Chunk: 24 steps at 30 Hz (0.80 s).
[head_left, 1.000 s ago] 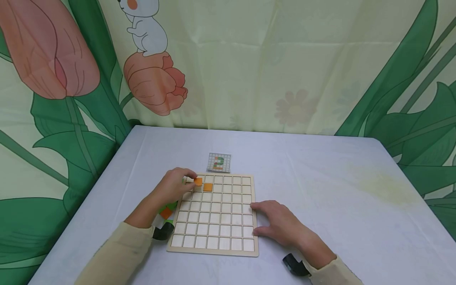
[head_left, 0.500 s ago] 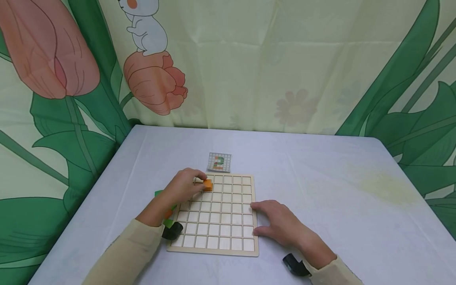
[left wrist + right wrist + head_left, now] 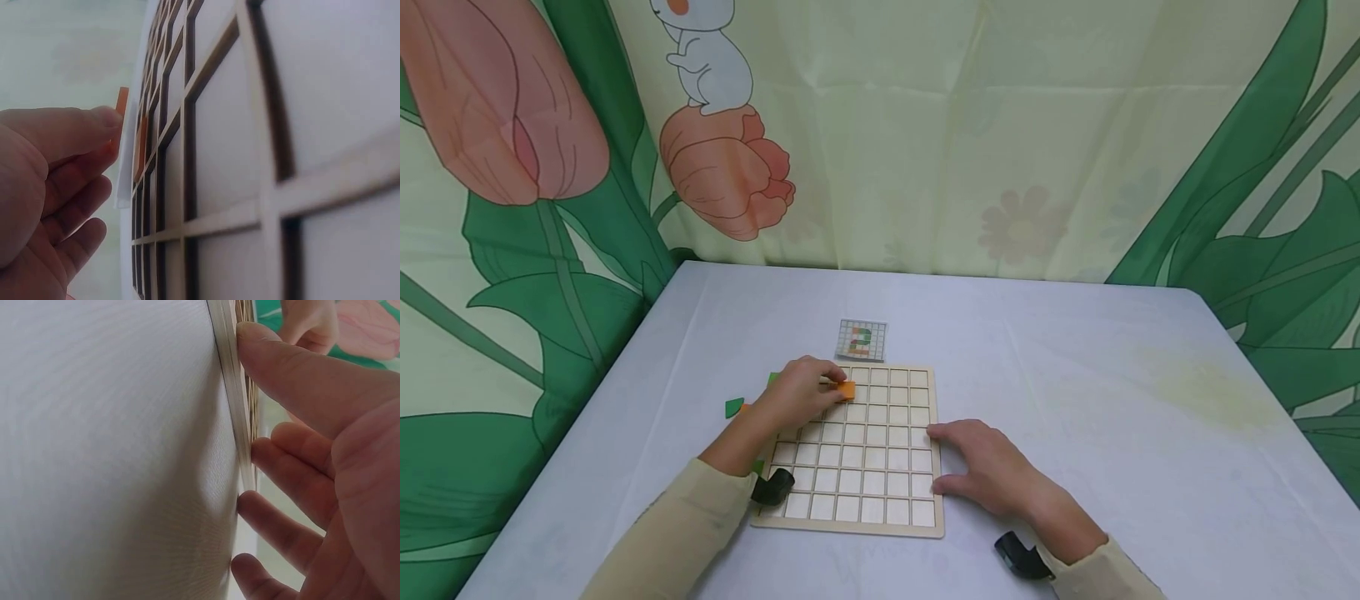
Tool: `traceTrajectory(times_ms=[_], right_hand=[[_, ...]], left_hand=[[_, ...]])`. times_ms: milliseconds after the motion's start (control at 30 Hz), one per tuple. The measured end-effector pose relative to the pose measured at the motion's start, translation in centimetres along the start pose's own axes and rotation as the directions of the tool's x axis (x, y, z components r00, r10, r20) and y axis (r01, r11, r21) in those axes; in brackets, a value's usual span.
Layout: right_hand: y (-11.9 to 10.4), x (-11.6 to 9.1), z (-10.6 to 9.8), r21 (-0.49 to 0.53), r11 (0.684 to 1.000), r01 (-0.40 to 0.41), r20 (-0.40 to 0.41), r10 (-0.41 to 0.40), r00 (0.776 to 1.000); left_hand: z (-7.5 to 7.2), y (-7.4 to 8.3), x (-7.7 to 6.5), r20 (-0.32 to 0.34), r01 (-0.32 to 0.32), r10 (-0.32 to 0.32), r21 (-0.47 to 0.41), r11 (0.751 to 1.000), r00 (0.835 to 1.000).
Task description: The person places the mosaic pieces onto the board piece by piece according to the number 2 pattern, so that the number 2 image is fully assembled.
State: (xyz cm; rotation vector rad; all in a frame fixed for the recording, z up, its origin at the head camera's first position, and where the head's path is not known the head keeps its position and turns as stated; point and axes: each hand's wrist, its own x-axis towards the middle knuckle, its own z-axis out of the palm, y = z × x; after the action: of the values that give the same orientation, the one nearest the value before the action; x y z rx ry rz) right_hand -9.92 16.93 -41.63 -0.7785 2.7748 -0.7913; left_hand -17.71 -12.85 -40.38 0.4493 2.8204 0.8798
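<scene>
Left hand (image 3: pixel 801 390) pinches tile (image 3: pixel 123 98); left wrist view reveals slotted tile (image 3: pixel 141 151).

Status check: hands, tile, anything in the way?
Left hand pinches orange tile above the board. Right hand touches board's right edge. No obstruction visible.

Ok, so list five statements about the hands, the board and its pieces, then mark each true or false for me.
1. The left hand pinches an orange tile. True.
2. The right hand is clear of the board. False: its fingers touch the board's right edge.
3. The small pattern card lies beyond the board's far edge. True.
4. Green pieces lie right of the board. False: a green piece lies to its left.
5. The card's pattern includes green and orange. True.
</scene>
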Motion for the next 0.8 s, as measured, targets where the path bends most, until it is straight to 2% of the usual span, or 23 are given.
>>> traceTrajectory(times_ms=[433, 800], right_hand=[[-0.2, 0.0, -0.1, 0.001, 1.000, -0.011, -0.002, 0.011, 1.000], [-0.1, -0.1, 0.0, 0.006, 1.000, -0.015, -0.009, 0.016, 1.000]], left_hand=[[0.8, 0.4, 0.5, 0.011, -0.016, 0.016, 0.020, 1.000, 1.000], [1.3, 0.8, 0.8, 0.029, 0.020, -0.020, 0.004, 1.000, 0.999]])
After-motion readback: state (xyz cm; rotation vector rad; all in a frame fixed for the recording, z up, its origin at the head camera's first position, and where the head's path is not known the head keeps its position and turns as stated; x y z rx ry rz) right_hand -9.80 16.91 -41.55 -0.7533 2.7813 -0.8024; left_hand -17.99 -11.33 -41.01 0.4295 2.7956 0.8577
